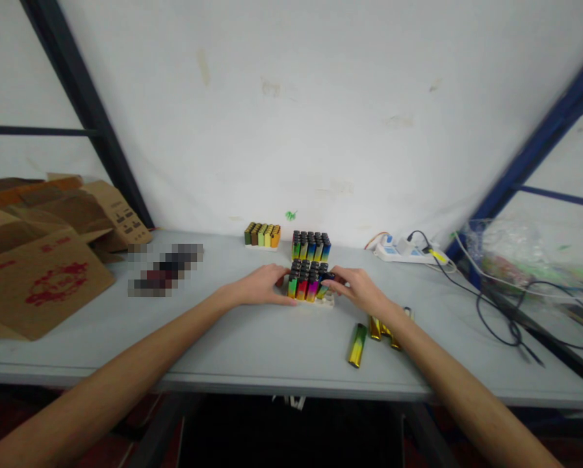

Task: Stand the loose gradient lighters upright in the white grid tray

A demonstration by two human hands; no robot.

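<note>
A white tray (315,303) in front of me carries rows of upright lighters (302,287) with black tops and green, red and pink bodies. My left hand (264,284) grips its left end, thumb along the front edge and fingers round the far side. At the right end, my right hand (350,283) pinches a dark blue lighter (325,285), tilted and partly hidden by the fingers. Loose gold lighters (375,328) lie by my right forearm, which covers some of them. A green-and-yellow lighter (357,346) lies apart from these, nearer the front edge.
Behind the tray stand another block of lighters (311,246) and a tray of yellow-topped ones (262,235). Cardboard boxes (42,260) occupy the left. A power strip (403,252), black cables (496,325) and clear plastic (515,253) are on the right. The table edge (291,385) runs along the front.
</note>
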